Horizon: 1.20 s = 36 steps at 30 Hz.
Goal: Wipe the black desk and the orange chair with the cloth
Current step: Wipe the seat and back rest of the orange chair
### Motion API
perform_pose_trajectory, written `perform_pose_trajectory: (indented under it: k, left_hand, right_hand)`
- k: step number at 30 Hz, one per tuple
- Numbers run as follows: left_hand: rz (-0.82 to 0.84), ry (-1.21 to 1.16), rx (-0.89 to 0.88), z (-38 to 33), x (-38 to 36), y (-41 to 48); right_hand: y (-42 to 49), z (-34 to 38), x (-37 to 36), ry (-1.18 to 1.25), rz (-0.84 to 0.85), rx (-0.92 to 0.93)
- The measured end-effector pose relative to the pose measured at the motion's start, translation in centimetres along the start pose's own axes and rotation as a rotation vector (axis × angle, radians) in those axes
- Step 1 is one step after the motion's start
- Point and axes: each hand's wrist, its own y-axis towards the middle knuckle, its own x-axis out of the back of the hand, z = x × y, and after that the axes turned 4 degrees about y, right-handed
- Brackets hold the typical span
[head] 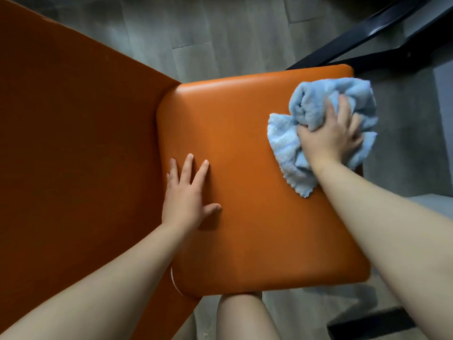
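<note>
Grey floor [245,33] all around, seen from up high. On top of it, orange chair [245,168], seat flat and smooth, tall back off to the left. Blue cloth [289,141] bunched up on the far right part of the seat, hanging a little past the edge. Right hand [331,136] pressed down on the cloth, fingers [343,106] curled in and gripping a fold of it. Left hand [186,195] flat on the seat near the back, fingers [186,168] spread wide, holding nothing, just keeping the chair steady. Black desk legs [367,33] up in the far corner, top not in view, so no telling if the desk is clean. Looks like chair wiping under way, at the right side of the seat. Probably left to do: rest of the seat, plus the back.
</note>
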Motion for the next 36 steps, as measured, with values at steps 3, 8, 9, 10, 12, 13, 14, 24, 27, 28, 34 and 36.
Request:
perform_pose_trajectory:
  k: [3, 8, 9, 10, 12, 13, 14, 24, 27, 28, 34, 36]
  left_hand:
    - [0.011, -0.024, 0.003, 0.5, 0.3, 0.1]
    - [0.053, -0.024, 0.008, 1.9, -0.1, -1.9]
    - [0.044, -0.043, 0.018, 2.1, -0.5, -2.5]
    - [0.029, -0.073, 0.034, 2.3, -1.0, -3.1]
    - [0.009, -0.136, 0.068, 2.6, -1.7, -3.8]
    - [0.001, -0.176, 0.081, 2.7, -1.9, -4.1]
    - [-0.012, -0.232, 0.101, 2.8, -2.1, -4.2]
    - [-0.15, -0.677, 0.288, 4.2, -3.2, -5.6]
    - [-0.161, -0.9, 0.394, 4.3, -2.6, -5.2]
    - [-0.173, -0.994, 0.415, 4.4, -2.6, -5.2]
    - [-0.314, -1.232, 0.486, 4.0, -2.5, -7.5]
    - [-0.334, -1.188, 0.489, 3.7, -3.0, -8.3]
  right_hand:
    - [-7.9, -1.8, -2.3, -0.04, -0.015, 0.312]
    - [-11.9, -4.9, -2.5, -0.148, 0.199, 1.093]
    - [-9.7, -3.6, -2.6, -0.178, 0.163, 1.122]
    - [-7.2, -1.5, -2.5, -0.194, 0.103, 1.074]
    - [-2.5, 3.7, -2.0, -0.153, 0.088, 0.688]
    - [-1.6, 6.0, -2.1, -0.115, 0.12, 0.466]
    - [-1.9, 7.8, -2.6, -0.102, 0.152, 0.349]
    - [-7.6, 8.7, -5.1, -0.167, 0.214, 1.368]
    - [-6.3, 12.3, -4.8, -0.127, 0.227, 0.745]
    - [-7.4, 13.0, -5.0, -0.125, 0.266, 0.66]
    - [-19.6, 4.3, -5.6, -0.198, 0.405, 1.35]
    - [-19.7, 1.9, -4.6, -0.193, 0.505, 1.611]
